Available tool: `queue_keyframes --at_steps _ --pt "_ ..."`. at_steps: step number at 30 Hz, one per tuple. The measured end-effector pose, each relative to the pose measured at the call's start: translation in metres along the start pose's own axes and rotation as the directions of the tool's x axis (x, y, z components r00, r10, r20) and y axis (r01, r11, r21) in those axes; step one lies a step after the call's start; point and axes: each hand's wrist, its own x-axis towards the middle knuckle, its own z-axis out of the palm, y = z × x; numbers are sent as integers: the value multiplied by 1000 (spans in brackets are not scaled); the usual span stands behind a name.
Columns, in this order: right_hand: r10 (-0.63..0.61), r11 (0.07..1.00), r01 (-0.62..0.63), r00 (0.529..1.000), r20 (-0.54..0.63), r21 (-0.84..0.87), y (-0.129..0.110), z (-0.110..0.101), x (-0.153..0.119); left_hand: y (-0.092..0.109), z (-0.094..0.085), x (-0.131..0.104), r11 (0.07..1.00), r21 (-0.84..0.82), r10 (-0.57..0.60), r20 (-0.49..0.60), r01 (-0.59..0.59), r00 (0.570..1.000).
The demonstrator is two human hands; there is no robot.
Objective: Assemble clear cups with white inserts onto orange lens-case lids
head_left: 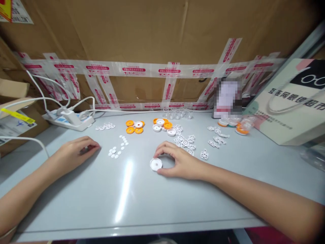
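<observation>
My right hand (175, 159) pinches the rim of a round white cap (156, 164) between thumb and fingers, at the middle of the table. The cap's shallow inside faces up, with a small mark at its centre. Over the left side of the table is my left hand (78, 152), thumb and fingertips pressed together; whatever they hold, if anything, is hidden. Small white discs (113, 151) lie scattered to the right of that hand. Beyond my right hand are openwork white plastic pieces (186, 142) and a group of white and orange caps (167, 125).
Orange caps (130, 130) sit farther back, beside small white parts (105, 126). Clear plastic pieces (177, 113) line the back. A power strip (68, 118) with cables stands at left. A phone-like device (226, 98) and paper bag (291, 101) stand at right, before a taped cardboard box (142, 40).
</observation>
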Motion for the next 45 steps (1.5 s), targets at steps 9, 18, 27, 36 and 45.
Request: queue_keyframes --at_steps 9,18,27,36,45 --pt "-66 998 67 997 29 -19 -9 16 -15 32 -13 -28 996 93 26 -121 -15 992" --pt "-69 996 71 997 33 -50 -15 23 -25 77 -17 -40 990 -61 101 -340 -129 935" --pt "-136 988 136 991 4 -68 -13 22 -26 170 7 -15 805 -306 476 -177 -508 861" --pt "-156 986 155 988 -6 -66 -2 14 -21 154 28 1 812 -303 471 -165 -498 867" --pt "-150 987 149 989 -15 -64 5 14 -16 149 34 9 790 -282 520 -162 -544 839"
